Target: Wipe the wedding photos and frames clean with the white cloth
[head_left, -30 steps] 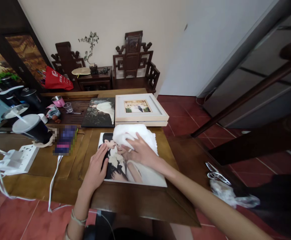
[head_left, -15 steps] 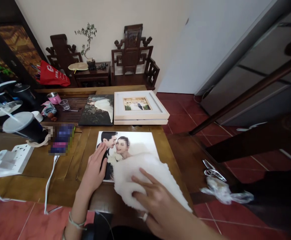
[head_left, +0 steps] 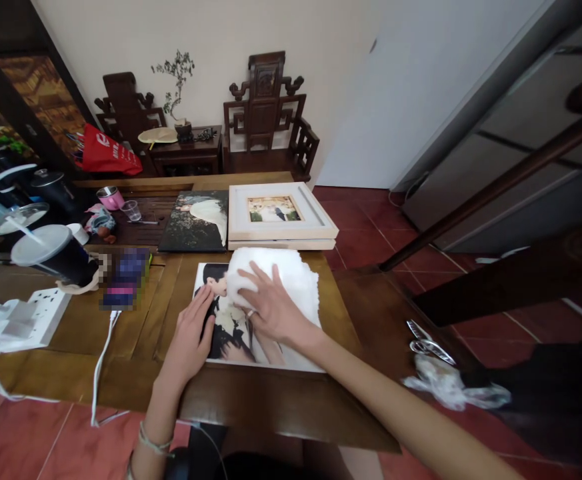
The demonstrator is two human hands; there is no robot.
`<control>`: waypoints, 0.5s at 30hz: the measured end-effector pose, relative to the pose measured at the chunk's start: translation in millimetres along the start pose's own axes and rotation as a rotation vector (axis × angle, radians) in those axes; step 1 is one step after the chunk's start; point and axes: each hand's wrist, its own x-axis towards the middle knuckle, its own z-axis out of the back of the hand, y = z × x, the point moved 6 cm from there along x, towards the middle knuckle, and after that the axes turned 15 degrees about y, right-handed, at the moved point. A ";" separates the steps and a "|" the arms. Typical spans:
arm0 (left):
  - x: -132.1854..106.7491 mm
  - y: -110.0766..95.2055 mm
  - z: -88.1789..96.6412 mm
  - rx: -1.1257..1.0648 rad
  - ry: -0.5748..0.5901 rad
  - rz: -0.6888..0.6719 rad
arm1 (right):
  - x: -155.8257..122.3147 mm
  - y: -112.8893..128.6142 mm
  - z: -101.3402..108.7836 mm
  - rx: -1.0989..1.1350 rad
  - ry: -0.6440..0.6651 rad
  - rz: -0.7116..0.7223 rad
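Observation:
A frameless wedding photo print [head_left: 231, 330] lies flat on the wooden table [head_left: 281, 400] in front of me. My left hand [head_left: 189, 340] rests open and flat on the print's left edge. My right hand [head_left: 265, 303] presses a white fluffy cloth [head_left: 291, 280] onto the upper part of the print, fingers spread over the cloth. The cloth covers the print's top right area.
Behind the print lie a dark photo canvas [head_left: 195, 221] and a white framed picture [head_left: 278, 217]. A power strip [head_left: 25, 319] with cables, a black cup [head_left: 51, 257] and small cups sit to the left. Scissors [head_left: 428, 343] and a plastic bag lie to the right.
My right hand slid the cloth from the top of the print down to its near edge, then back up to the top. The left hand stayed on the print's left side.

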 end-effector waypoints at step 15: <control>0.6 -0.5 -0.1 0.003 0.020 0.016 | -81.0 66.6 -13.1 0.209 0.147 0.158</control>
